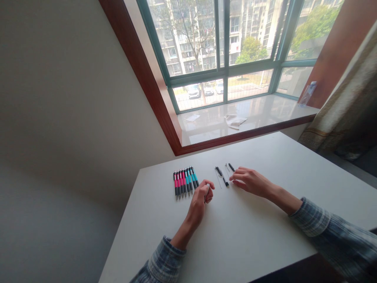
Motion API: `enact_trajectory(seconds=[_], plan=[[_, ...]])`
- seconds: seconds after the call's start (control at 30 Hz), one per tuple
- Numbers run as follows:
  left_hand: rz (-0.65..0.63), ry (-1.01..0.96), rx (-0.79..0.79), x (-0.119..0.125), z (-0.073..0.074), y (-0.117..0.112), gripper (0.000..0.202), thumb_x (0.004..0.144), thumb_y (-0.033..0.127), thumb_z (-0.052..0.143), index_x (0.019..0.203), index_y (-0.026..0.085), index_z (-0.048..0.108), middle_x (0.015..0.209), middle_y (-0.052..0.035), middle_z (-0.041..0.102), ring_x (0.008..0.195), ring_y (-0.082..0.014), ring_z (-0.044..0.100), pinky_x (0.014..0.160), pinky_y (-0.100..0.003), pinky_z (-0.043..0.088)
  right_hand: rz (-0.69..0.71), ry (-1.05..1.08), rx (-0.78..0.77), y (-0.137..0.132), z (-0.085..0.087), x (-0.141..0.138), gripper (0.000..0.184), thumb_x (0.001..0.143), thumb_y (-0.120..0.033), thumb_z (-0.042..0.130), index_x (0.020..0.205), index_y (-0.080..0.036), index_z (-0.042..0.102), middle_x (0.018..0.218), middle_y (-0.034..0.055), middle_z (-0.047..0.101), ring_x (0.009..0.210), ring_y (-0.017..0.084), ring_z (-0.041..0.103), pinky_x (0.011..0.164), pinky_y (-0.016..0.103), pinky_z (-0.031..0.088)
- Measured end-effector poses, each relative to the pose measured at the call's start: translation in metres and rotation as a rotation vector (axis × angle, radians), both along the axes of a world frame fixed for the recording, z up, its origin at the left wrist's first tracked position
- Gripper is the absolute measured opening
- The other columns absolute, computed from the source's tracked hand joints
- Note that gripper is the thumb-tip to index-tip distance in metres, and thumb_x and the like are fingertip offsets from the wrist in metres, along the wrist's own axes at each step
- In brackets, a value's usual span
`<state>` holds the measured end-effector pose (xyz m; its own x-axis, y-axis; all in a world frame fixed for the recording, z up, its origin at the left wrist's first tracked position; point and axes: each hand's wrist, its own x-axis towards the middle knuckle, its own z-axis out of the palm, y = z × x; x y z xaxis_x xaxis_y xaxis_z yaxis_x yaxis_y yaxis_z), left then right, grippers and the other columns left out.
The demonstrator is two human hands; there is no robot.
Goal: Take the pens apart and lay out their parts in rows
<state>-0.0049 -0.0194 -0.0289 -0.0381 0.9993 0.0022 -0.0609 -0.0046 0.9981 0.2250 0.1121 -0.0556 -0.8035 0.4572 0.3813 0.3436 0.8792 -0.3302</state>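
Observation:
My left hand (200, 198) is closed around a slim, pale-ended pen part (207, 185), mostly hidden by the fingers. To its left lies a row of several click pens (185, 182), pink ones on the left and turquoise ones on the right, all with black grips. My right hand (250, 181) rests low over the table with its fingers stretched out, beside a loose black pen piece (231, 167). Between both hands are a thin refill (219, 181), a black pen part (218, 171) and a dark-ended piece (225, 182). Small pale parts (227, 168) lie near my right fingertips.
The white table (235, 236) meets a wall on the left and a window sill (265, 110) at the back. A crumpled cloth (235, 121), a paper (193, 118) and a clear bottle (308, 94) are on the sill. A curtain (338, 94) hangs at right.

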Motion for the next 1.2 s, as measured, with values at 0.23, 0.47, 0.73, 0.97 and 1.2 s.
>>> enact_trajectory(seconds=[0.23, 0.47, 0.73, 0.97, 1.2], plan=[[0.013, -0.047, -0.018, 0.000, -0.007, 0.001, 0.021, 0.096, 0.037, 0.041, 0.088, 0.020, 0.051, 0.064, 0.0060, 0.033, 0.059, -0.0125, 0.027, 0.058, -0.026, 0.023, -0.337, 0.197, -0.063, 0.019, -0.009, 0.006, 0.030, 0.096, -0.017, 0.053, 0.121, -0.023, 0.068, 0.097, 0.0057, 0.075, 0.090, 0.022, 0.068, 0.080, 0.038, 0.057], [0.014, -0.058, -0.024, 0.001, -0.008, 0.002, 0.020, 0.094, 0.037, 0.043, 0.086, 0.020, 0.050, 0.064, 0.0059, 0.034, 0.058, -0.0121, 0.027, 0.057, -0.026, 0.024, -0.323, 0.107, -0.086, 0.022, -0.017, 0.003, 0.043, 0.092, -0.011, 0.053, 0.132, -0.027, 0.061, 0.115, 0.0056, 0.073, 0.102, 0.023, 0.067, 0.085, 0.039, 0.057], [0.020, -0.030, -0.029, 0.002, -0.006, 0.002, 0.021, 0.093, 0.038, 0.043, 0.081, 0.021, 0.045, 0.064, 0.0057, 0.034, 0.058, -0.0119, 0.029, 0.056, -0.025, 0.025, -0.306, 0.139, -0.059, 0.020, -0.014, 0.001, 0.046, 0.090, -0.011, 0.057, 0.133, -0.027, 0.060, 0.115, 0.0048, 0.073, 0.102, 0.024, 0.066, 0.088, 0.041, 0.056], [0.011, -0.034, -0.024, 0.003, -0.007, 0.002, 0.021, 0.094, 0.036, 0.042, 0.081, 0.020, 0.045, 0.064, 0.0056, 0.034, 0.058, -0.0118, 0.027, 0.056, -0.025, 0.025, -0.242, 0.152, -0.109, 0.018, -0.010, 0.000, 0.044, 0.089, -0.009, 0.058, 0.128, -0.027, 0.064, 0.114, 0.0034, 0.075, 0.103, 0.024, 0.066, 0.088, 0.041, 0.057], [0.014, -0.027, -0.032, 0.004, -0.005, 0.002, 0.021, 0.093, 0.037, 0.043, 0.080, 0.021, 0.046, 0.064, 0.0055, 0.034, 0.058, -0.0120, 0.028, 0.056, -0.025, 0.025, -0.287, 0.180, -0.099, 0.020, -0.012, 0.001, 0.041, 0.088, -0.010, 0.059, 0.124, -0.027, 0.067, 0.113, 0.0039, 0.075, 0.104, 0.026, 0.066, 0.091, 0.045, 0.057]])
